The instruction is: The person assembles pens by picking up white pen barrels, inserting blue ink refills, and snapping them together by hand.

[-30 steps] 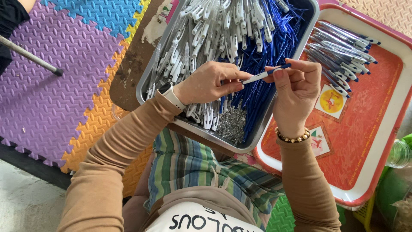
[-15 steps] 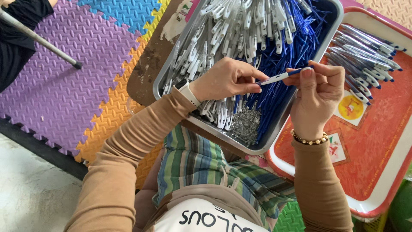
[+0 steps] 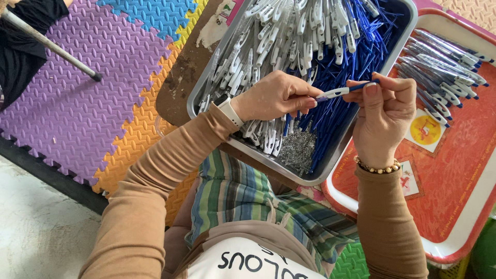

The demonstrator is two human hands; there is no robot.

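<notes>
Both hands meet over the metal tray (image 3: 330,165): left hand (image 3: 276,95) pinches the pen (image 3: 343,91), steadying it. Right hand (image 3: 385,111) grips its blue end, parts handy below.

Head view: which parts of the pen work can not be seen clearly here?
- Pen, head view: its white end is hidden inside the left hand.
- Right hand: its grip is hidden behind its own fingers.
- Steel tray: top cut off by the picture edge.
- Grey heap: pieces too small to identify.
</notes>
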